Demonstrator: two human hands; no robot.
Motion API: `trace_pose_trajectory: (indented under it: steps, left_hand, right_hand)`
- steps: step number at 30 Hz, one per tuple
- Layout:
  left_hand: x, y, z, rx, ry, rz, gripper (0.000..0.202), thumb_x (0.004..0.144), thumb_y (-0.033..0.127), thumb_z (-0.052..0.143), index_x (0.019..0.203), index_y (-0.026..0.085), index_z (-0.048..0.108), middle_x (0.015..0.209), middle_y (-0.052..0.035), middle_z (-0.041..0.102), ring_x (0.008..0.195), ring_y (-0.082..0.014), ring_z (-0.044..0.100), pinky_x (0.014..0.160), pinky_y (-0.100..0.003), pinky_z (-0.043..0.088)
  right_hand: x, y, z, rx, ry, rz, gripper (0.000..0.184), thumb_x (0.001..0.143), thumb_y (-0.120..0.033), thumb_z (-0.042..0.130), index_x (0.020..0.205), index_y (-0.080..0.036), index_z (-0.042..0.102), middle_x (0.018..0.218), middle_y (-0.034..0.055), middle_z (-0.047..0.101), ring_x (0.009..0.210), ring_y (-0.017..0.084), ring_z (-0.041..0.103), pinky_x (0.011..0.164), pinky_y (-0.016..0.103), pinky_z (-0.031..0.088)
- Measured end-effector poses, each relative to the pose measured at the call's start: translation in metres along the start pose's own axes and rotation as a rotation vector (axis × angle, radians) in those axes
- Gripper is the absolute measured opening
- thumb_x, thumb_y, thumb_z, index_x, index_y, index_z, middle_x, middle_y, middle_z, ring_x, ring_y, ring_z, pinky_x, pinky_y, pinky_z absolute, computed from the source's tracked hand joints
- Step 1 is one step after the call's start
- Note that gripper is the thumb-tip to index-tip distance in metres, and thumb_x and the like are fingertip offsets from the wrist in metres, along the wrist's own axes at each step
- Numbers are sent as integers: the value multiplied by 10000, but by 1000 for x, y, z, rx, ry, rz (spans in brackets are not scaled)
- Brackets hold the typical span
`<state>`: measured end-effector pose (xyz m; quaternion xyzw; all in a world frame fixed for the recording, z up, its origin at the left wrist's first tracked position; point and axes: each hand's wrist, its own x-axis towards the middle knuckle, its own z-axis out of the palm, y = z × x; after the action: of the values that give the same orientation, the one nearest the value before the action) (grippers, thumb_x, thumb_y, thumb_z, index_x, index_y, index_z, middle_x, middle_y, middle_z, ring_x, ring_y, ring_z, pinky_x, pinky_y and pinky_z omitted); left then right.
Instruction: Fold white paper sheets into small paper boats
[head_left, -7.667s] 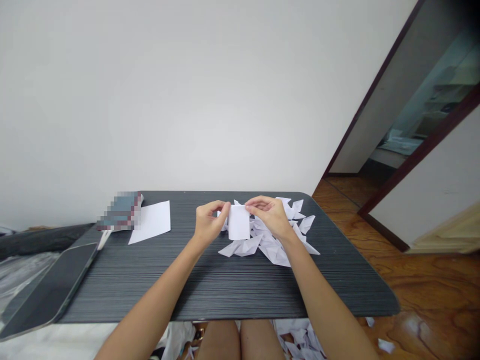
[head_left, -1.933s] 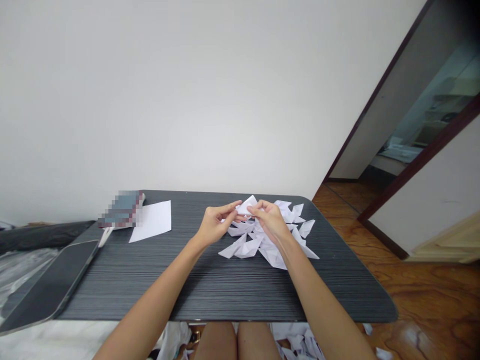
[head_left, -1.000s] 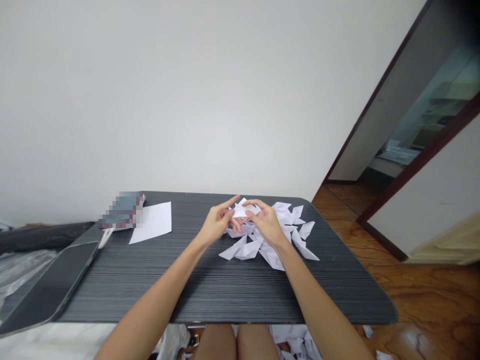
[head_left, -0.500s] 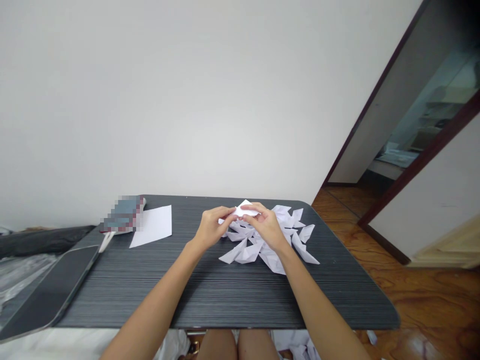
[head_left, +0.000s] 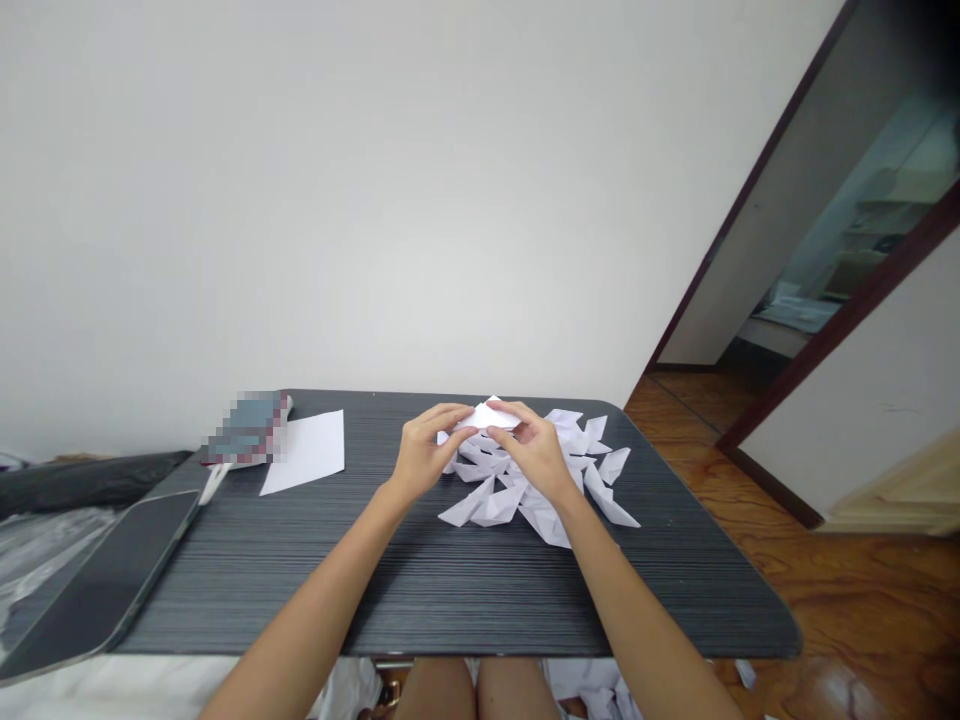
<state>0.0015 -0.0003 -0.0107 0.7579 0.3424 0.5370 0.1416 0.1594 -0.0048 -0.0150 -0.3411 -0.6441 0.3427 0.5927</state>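
A small folded white paper [head_left: 486, 417], shaped like a paper boat, is held up between both hands above the far part of the table. My left hand [head_left: 427, 448] pinches its left end with thumb and fingers. On the right end, my right hand [head_left: 534, 446] grips it the same way, thumb below and fingers over the top. Beneath and behind the hands lies a heap of folded white paper boats [head_left: 491, 502], partly covered by the right hand and forearm.
A flat white paper sheet [head_left: 309, 452] lies at the table's left, beside a blurred-out item [head_left: 247, 430] with a white strap. A dark tablet-like slab [head_left: 112, 580] rests at the left edge. The dark table [head_left: 465, 600] meets a white wall; wooden floor [head_left: 847, 600] lies right.
The fingers have shifted slightly on the folded paper, which now shows a wider, lower shape between them. The heap and other items stay where they were.
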Motion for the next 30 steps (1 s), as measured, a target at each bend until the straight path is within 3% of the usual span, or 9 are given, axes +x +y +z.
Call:
trace_pose_trajectory:
  steps: [5,7,11,19,22,25,30]
  left_hand:
    - [-1,-4,2,-6,111,-82,238,724,306,572,907,170,642,851,-47,663,731,-149,591,701,-258,459]
    - [-1,-5,1,-2,118,-86,228,720,302,576,892,171,647,844,-43,665,716,-145,591,703,-256,454]
    - [2,-2,-2,-38,89,-83,192,731,288,562,839,163,659,823,-46,662,749,-149,587,725,-256,441]
    - [2,-4,-1,-210,9,-197,274,722,301,568,947,158,630,777,-30,628,658,-118,543,609,-224,441]
    - [3,-3,-3,-283,-36,-160,308,728,279,568,1007,154,608,838,-52,615,737,-138,544,674,-247,443]
    - [6,2,-7,-287,-89,-119,302,747,266,548,1024,159,601,844,-59,593,770,-145,541,693,-258,443]
    - [-3,19,-12,-94,37,-92,245,741,256,555,963,180,625,877,-58,568,812,-153,541,718,-267,448]
  right_hand:
    - [-1,5,3,15,5,115,308,694,-298,586,981,-188,594,968,69,594,816,182,572,726,331,464]
    - [0,8,2,-33,-1,99,261,684,-300,593,922,-192,607,965,65,582,868,190,556,751,338,452]
    - [0,14,0,-167,4,28,129,655,-278,621,738,-179,621,1048,67,490,997,192,483,852,339,393]
    - [-1,9,0,-182,-37,18,103,673,-278,605,662,-176,606,1007,55,490,975,180,476,890,348,354]
    - [-1,3,2,-116,-81,18,115,694,-282,586,693,-174,622,1034,60,500,1004,186,469,889,341,361]
    - [-3,-5,5,40,-190,74,190,730,-311,543,850,-186,621,990,54,544,928,173,519,806,318,426]
    - [-13,-16,17,238,-212,199,212,693,-325,579,847,-180,575,838,23,608,825,161,578,772,317,458]
